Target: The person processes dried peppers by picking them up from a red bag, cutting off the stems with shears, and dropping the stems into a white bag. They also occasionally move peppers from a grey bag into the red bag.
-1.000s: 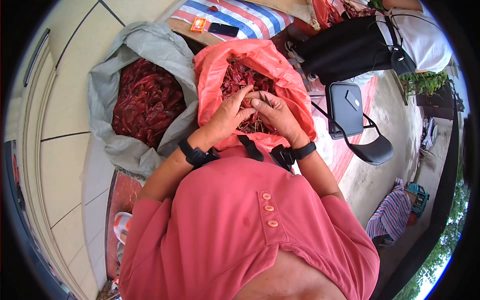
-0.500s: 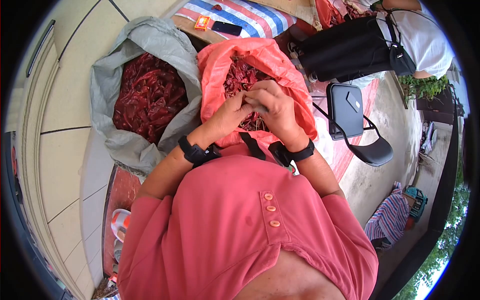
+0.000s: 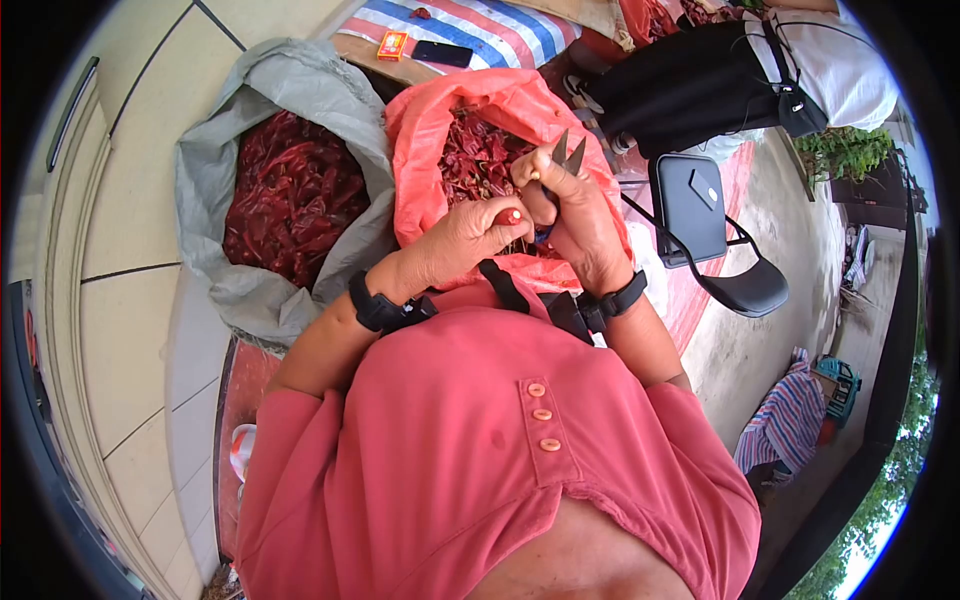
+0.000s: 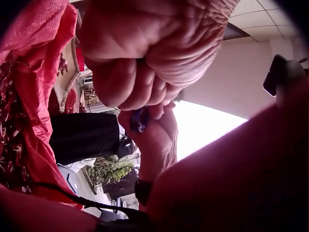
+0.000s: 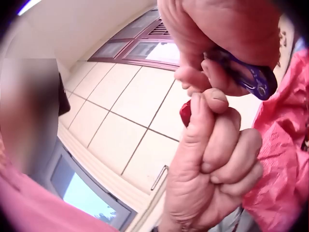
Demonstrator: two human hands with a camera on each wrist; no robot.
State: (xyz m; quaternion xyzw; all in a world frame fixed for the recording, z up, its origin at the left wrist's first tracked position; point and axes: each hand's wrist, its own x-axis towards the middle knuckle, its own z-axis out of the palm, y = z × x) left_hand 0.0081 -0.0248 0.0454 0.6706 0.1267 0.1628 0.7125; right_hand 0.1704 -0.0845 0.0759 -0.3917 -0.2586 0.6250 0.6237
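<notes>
In the head view both hands are raised over the near side of a red woven sack (image 3: 415, 125) that holds dried red chilies (image 3: 468, 150). My left hand (image 3: 462, 240) pinches a red chili (image 3: 510, 216) between thumb and forefinger, its pale cut-looking end facing up. The right wrist view shows a bit of that chili (image 5: 185, 113) beside the thumb, the other fingers curled. Scissors (image 3: 573, 150) are gripped in my right hand (image 3: 578, 215), blades pointing away from the body. Their blue-purple handle (image 5: 260, 84) sticks out below the palm.
Left of the red sack stands a grey sack (image 3: 210, 160) of red chilies (image 3: 290, 190). Behind lie an orange box (image 3: 392, 46) and a phone (image 3: 443, 54) by a striped sheet (image 3: 510, 35). A folding chair (image 3: 690, 215) stands right; beyond is a person in black trousers (image 3: 680, 90).
The hands, together over the red sack before, have drawn apart. My right hand has turned so the scissor blades show, and the chili's end has come into sight in my left hand.
</notes>
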